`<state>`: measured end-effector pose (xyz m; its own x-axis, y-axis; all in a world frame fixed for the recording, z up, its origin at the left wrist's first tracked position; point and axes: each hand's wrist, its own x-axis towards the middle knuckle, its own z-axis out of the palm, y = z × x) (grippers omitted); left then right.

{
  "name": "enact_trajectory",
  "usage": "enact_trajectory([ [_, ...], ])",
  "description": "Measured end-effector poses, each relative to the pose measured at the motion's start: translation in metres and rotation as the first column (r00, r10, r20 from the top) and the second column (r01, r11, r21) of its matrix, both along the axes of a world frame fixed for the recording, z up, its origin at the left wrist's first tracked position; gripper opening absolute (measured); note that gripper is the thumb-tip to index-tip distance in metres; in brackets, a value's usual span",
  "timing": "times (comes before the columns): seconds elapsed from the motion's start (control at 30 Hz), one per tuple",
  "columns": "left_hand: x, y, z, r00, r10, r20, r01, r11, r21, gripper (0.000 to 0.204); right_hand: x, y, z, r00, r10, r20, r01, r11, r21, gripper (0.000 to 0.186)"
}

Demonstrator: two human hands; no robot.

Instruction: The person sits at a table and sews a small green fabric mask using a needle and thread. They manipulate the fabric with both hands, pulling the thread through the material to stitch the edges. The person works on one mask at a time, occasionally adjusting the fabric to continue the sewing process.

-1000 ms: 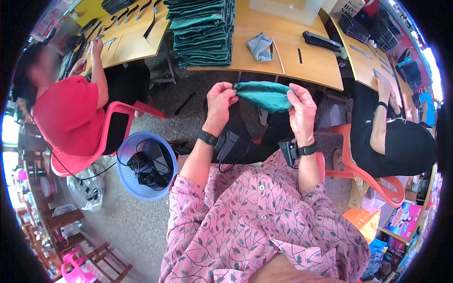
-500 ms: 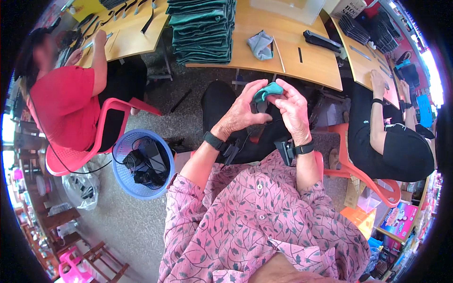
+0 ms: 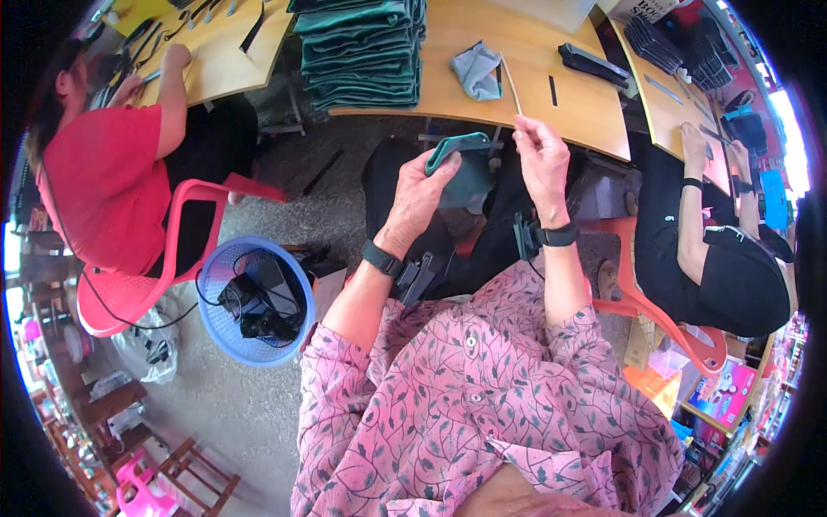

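My left hand [image 3: 419, 196] is closed on a dark green fabric pouch [image 3: 468, 179], thumb on the near side. The pouch's folded upper edge is raised and its body hangs over my lap. My right hand [image 3: 543, 162] is at the table's front edge, thumb and fingers pinched together at the near end of a thin pale stick [image 3: 510, 82]. That stick lies on the wooden table [image 3: 581, 121], beside a crumpled grey fabric pouch [image 3: 476, 71].
A tall stack of green fabric pieces [image 3: 360, 56] stands on the table's left. A black strip [image 3: 552, 90] and a dark elongated case [image 3: 593, 65] lie to the right. A blue basket [image 3: 210, 319] holds black cables and devices. People sit at tables on both sides.
My hands have moved apart. The right has let go of the green pouch and reached forward to the stick; the left keeps the pouch, which now hangs unfolded.
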<state>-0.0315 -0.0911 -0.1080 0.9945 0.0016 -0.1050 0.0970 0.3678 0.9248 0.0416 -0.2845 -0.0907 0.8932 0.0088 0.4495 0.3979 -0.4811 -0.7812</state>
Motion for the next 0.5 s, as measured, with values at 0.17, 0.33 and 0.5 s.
enact_trajectory([
  [0.17, 0.001, 0.006, 0.006, 0.998, 0.015, -0.056, -0.016, 1.0, -0.016, 0.022, 0.039, -0.004, -0.006, 0.972, -0.116, 0.204, 0.174, 0.938, -0.298, 0.022],
  [0.33, 0.003, 0.008, 0.002, 0.997, 0.026, -0.071, -0.029, 0.999, -0.046, 0.023, 0.053, -0.005, -0.019, 0.965, -0.229, 0.129, 0.263, 0.843, -0.469, 0.025],
  [0.5, 0.005, 0.009, 0.004, 0.993, 0.015, -0.121, -0.045, 0.968, -0.246, 0.025, 0.064, -0.013, -0.03, 0.966, -0.251, 0.054, 0.25, 0.869, -0.427, 0.025],
])
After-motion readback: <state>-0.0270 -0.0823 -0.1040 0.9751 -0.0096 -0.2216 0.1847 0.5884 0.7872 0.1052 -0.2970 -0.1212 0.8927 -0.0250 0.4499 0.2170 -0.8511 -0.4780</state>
